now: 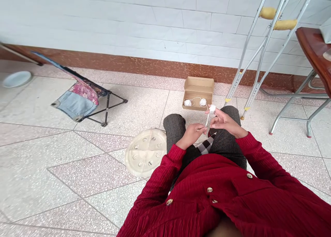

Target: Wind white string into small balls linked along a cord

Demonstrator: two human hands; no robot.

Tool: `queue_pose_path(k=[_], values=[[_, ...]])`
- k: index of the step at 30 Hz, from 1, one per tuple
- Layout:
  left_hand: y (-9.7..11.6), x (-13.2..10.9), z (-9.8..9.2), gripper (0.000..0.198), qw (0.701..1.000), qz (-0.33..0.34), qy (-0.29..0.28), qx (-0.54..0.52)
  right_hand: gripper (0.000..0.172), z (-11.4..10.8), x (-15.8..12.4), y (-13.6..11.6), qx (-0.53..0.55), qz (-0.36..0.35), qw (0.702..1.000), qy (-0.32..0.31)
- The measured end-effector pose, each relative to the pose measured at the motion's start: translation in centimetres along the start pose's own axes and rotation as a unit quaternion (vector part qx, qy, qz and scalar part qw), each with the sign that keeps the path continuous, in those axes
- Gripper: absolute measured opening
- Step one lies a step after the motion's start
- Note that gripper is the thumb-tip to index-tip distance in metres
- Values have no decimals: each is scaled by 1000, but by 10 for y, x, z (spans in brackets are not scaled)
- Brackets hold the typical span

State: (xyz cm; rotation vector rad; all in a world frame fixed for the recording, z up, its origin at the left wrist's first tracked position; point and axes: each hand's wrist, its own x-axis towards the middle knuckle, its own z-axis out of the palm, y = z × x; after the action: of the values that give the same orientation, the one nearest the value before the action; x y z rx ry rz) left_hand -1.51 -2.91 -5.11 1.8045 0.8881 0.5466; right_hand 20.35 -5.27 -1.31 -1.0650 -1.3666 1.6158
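Observation:
White yarn [208, 118] runs between my two hands, above my knees. My left hand [191, 136] is closed in a pinch on its lower end, thumb against fingers. Around a raised finger of my right hand [225, 122] sits a thick white wrap of yarn [212, 109]; the thumb and other fingers are bent in close to the strand. Something small and greyish lies between the fingertips, too small to make out. Beyond the hands, an open cardboard box [198, 108] holds two white yarn balls [188, 102], with strands trailing from them.
A round cream plastic stool [146, 150] with holes stands left of my knees. Farther left are a folding chair [80, 102] and a pale basin [17, 79]. Aluminium crutches [258, 68] lean on the wall, beside a brown-topped metal-legged table [314, 54].

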Motion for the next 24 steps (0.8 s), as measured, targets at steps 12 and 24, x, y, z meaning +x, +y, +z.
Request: queue_pose_path(k=[12, 24], values=[[0, 13, -27, 30, 999, 19, 37, 32, 44, 22, -18, 37, -81, 98, 987, -101], [-2, 5, 8, 37, 999, -10, -8, -31, 78, 6, 5, 0, 38, 3, 999, 1]])
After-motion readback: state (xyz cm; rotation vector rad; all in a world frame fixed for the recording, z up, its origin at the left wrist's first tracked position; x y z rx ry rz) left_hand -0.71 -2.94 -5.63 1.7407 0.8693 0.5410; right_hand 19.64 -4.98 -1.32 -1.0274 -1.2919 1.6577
